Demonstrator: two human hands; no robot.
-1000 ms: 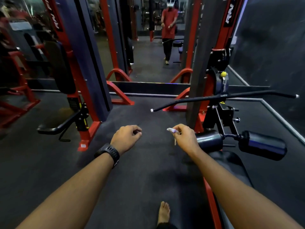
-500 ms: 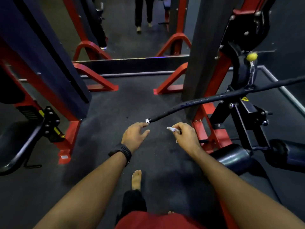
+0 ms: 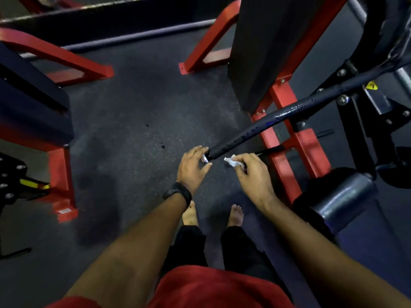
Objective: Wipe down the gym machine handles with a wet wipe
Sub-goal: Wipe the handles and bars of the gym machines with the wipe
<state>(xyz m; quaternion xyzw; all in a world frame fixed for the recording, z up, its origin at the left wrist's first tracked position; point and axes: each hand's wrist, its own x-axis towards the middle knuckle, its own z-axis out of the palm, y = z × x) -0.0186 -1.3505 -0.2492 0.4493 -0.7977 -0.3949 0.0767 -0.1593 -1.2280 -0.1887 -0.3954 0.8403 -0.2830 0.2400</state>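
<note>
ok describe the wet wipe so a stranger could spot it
Follow the long black handle bar down from the red machine to its metal-capped end. Just beside it, the right hand pinches the wet wipe: a crumpled scrap, the only white thing nearby.

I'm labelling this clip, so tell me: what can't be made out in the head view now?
Head view: far end of the handle bar, cut off by the right edge.
Head view: most of the wet wipe, bunched inside the right hand.
Head view: whether the left hand touches the bar's end cap; too blurred.
</note>
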